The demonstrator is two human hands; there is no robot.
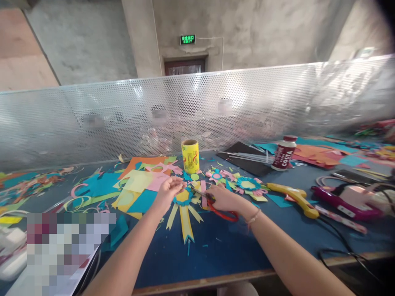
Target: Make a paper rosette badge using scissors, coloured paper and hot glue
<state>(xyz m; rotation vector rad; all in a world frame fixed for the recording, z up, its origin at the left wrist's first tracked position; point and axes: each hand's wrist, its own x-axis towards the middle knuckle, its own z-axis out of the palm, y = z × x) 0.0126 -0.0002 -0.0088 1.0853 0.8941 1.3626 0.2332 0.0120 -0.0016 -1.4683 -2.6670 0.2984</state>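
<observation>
My right hand (pixel 222 198) is closed on a pair of scissors with red handles (pixel 230 214), its blades pointing left. My left hand (pixel 171 188) has its fingers pinched together near the blade tips; whatever sits between them is too small to make out. Under and between both hands lies a paper rosette (pixel 183 196) with a yellow middle, a blue ruffled edge and yellow ribbon tails (pixel 185 224) spreading toward me. A second rosette (pixel 248 183), blue-edged, lies right of my right hand, and a smaller pink and blue one (pixel 216 175) is farther back.
Behind the rosette stands a yellow tape roll (pixel 190 158). Coloured paper sheets (pixel 101 185) and scraps cover the left. At right are a yellow glue gun (pixel 293 195), a purple tool (pixel 345 203), a Costa bottle (pixel 284 154) and cables. A perforated metal screen (pixel 123 111) borders the back.
</observation>
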